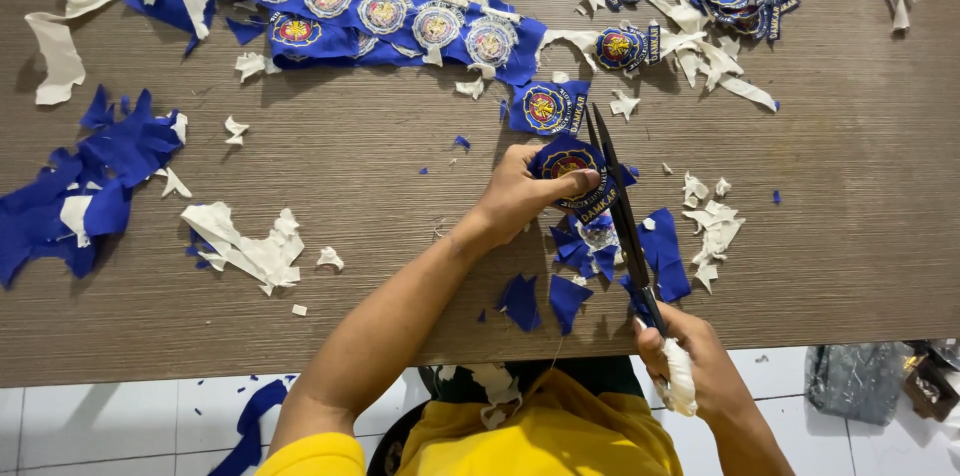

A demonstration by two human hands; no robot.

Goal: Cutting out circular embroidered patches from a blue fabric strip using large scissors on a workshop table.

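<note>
A round blue badge (572, 176) is held tight over the brown table (380, 186) by the left hand (520, 198). Black scissors (618, 206) are gripped by the closed right hand (700, 361), the blades touching the badge.

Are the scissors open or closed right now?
Open, slightly: the scissors' two dark blades part into a narrow V at the tips, beside the round patch in the left hand.

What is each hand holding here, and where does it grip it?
The left hand pinches a round blue embroidered patch at its lower edge. The right hand grips black scissors by their cloth-wrapped handles, blades against the patch.
</note>
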